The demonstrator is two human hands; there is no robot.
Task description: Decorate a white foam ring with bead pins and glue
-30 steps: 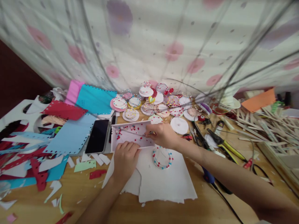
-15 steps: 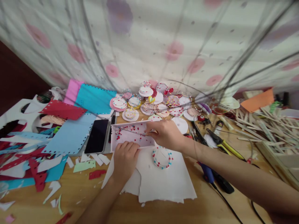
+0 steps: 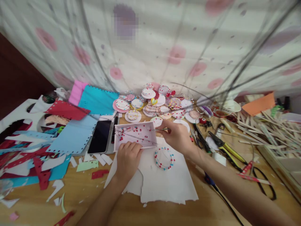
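Note:
A shallow white box [image 3: 135, 123] stands on the table with small red and pale beads strewn inside. My left hand [image 3: 129, 154] grips the box's front wall, fingers bent over the rim. At its right end, my right hand [image 3: 174, 135] pinches a thin pointed tool [image 3: 162, 129], whose tip reaches over the box's edge. My fingers partly hide this tool, so I cannot tell its exact kind. Close below lies a ring of red, blue and white beads [image 3: 164, 158] on white paper [image 3: 166, 186].
Behind the box crowd several paper discs [image 3: 133, 116] with beaded rings. A phone [image 3: 100, 137], coloured paper [image 3: 72, 135] and scraps lie left. On the right are yellow-handled pliers [image 3: 227, 149], scissors [image 3: 262, 180], wooden sticks [image 3: 261, 122] and a cable [image 3: 227, 201].
My right hand has drawn back rightwards with the thin tool, from over the box's interior to its right end. My left hand stays on the front wall. The view has shifted slightly.

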